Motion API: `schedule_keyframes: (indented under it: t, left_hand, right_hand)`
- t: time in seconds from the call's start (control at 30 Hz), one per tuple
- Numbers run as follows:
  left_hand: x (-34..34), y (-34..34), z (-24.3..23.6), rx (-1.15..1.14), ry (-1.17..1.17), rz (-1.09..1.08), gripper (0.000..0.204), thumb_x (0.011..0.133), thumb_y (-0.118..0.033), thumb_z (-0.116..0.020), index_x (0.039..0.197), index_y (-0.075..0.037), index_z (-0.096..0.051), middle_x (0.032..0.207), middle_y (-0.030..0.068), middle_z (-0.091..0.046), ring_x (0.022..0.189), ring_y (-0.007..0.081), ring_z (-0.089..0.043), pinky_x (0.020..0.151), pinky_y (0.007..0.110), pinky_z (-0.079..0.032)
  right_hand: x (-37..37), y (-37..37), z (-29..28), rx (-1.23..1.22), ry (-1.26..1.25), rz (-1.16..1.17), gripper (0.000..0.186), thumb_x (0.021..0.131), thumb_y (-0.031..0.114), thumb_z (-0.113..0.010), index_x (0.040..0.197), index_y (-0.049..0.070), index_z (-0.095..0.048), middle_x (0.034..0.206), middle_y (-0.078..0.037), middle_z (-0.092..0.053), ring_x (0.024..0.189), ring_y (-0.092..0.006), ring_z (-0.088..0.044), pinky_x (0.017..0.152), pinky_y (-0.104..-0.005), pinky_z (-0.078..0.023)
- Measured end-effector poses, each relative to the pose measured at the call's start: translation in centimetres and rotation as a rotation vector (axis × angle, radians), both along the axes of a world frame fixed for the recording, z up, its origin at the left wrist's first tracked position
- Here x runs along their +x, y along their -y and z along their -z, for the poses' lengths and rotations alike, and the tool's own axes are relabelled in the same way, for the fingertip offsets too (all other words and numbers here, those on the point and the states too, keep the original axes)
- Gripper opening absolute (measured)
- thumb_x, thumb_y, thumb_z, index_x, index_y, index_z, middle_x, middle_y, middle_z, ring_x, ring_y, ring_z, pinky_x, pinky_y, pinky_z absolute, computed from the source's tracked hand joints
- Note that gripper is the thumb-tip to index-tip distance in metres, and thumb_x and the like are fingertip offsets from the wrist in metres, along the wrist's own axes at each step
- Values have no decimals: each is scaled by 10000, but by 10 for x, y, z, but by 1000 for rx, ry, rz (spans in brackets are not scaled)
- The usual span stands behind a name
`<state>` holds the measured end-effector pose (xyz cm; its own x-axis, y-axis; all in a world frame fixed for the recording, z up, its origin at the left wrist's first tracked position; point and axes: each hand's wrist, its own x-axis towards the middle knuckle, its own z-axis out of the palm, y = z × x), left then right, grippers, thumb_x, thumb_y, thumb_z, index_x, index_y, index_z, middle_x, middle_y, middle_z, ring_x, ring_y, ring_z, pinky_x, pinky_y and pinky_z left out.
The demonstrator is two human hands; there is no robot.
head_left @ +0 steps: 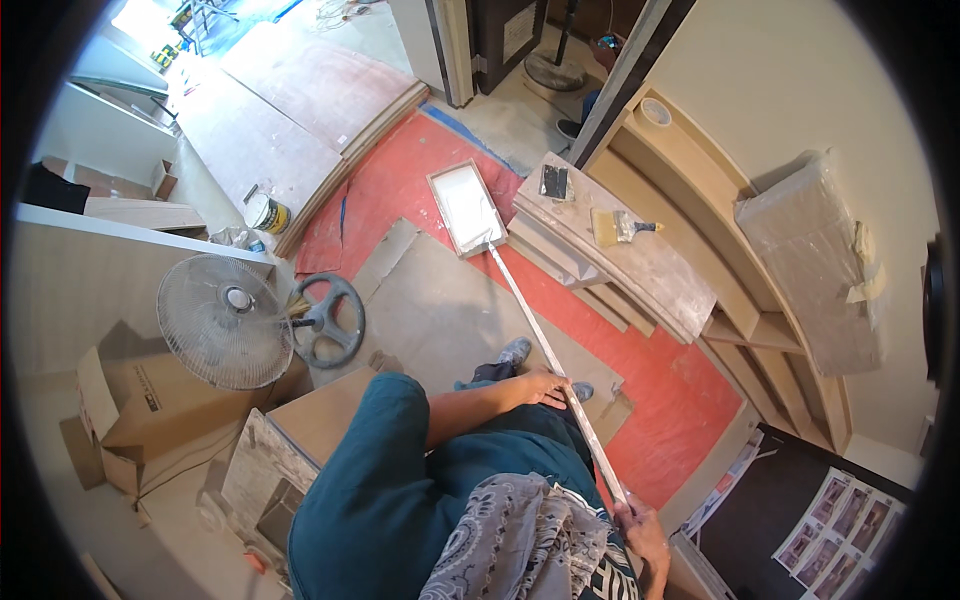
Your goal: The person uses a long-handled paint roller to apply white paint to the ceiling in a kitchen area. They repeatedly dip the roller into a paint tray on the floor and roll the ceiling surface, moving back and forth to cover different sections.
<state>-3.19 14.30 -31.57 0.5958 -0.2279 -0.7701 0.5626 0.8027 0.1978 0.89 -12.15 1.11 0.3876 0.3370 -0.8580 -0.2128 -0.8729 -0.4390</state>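
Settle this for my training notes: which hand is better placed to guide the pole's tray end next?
Probably the left hand: it is on the pole farther forward, nearer the tray. The right hand holds the pole farther back, beside the body.

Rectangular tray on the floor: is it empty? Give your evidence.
Not empty: the tray has a white layer spread across its inside. Depth cannot be told.
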Motion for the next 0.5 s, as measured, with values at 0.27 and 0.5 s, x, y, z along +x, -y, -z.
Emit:
schedule_keyframes:
  t: [0.27,0.5]
  left_hand:
    - [-3,-1,-1,10,-46,59,314,938,-117,-665,1161,91,-590,1157,241,-618,1069,428,-630,830,563,-606]
    - [5,-53,26,150,-129,-8,357,926,-133,-678,1206,53,-559,1104,234,-650,1030,408,-664,855,525,-603]
  right_hand:
    - [-3,-14,-7,25,106,-149,476,1022,311,-529,1440,86,-497,872,-90,-649,751,-166,-610,687,-315,-502]
    - [-3,-48,55,88,176,-195,463,1029,325,-481,1387,34,-519,1119,-236,-676,1044,-333,-658,926,-373,-480]
